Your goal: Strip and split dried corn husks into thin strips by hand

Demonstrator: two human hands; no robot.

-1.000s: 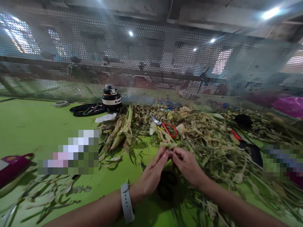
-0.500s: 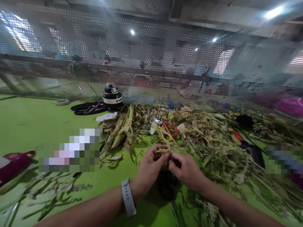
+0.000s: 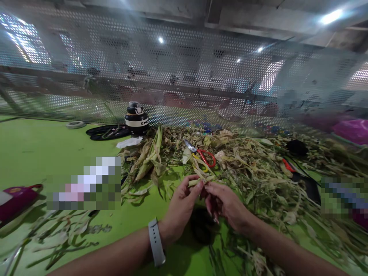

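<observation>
My left hand (image 3: 180,209), a pale watch strap on its wrist, pinches a pale yellow-green strip of corn husk (image 3: 210,178) between thumb and fingers. Close against it, my right hand (image 3: 227,207) grips the same strip with thumb and index finger; its other fingers curl loosely below. Just beyond the hands lie scissors (image 3: 204,156) with red and yellow handles on a heap of dry husks (image 3: 247,157). A longer bundle of husk leaves (image 3: 148,161) rests to the left of the scissors. Something dark (image 3: 202,226) under my hands cannot be made out.
A black bottle (image 3: 137,122) stands at the back beside a black cord-like item (image 3: 107,132) and white tissue (image 3: 129,142). Perforated mesh (image 3: 184,76) rises behind the green table (image 3: 66,149). A maroon object (image 3: 18,201) lies left; a black-and-red item (image 3: 306,184) lies right.
My right hand's lower fingers have uncurled and now hang downward. More of the husk strip shows above the fingertips. My left hand stays nearly in place.
</observation>
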